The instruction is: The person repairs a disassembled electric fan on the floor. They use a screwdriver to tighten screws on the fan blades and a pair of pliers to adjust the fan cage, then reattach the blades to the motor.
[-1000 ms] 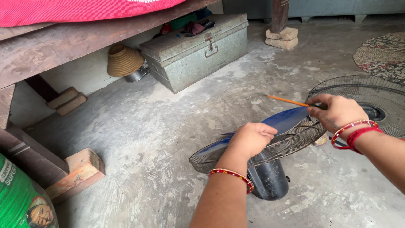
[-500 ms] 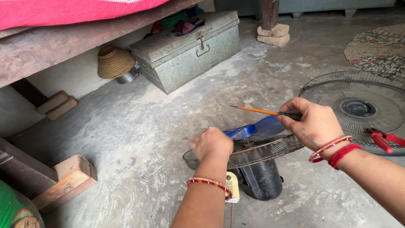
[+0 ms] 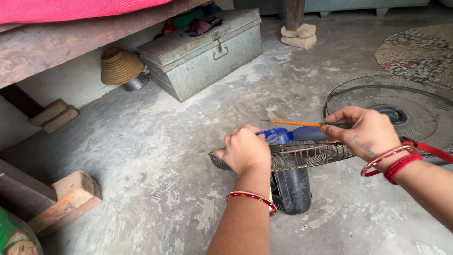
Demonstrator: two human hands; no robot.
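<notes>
My left hand grips the near rim of a wire fan guard that sits on a dark fan motor housing, with blue fan blades showing above the rim. My right hand holds a screwdriver with an orange shaft, pointing left over the blades. Red bangles circle both wrists. A second round fan grille lies flat on the concrete floor behind my right hand.
A grey metal trunk stands under a wooden bed frame, with a woven basket and steel pot beside it. Bricks lie at left. A round mat is at back right. Red-handled pliers lie by my right wrist.
My left hand has moved onto the guard's near rim and taken hold. My right hand with the screwdriver has shifted slightly toward me over the blades. The view has shifted.
</notes>
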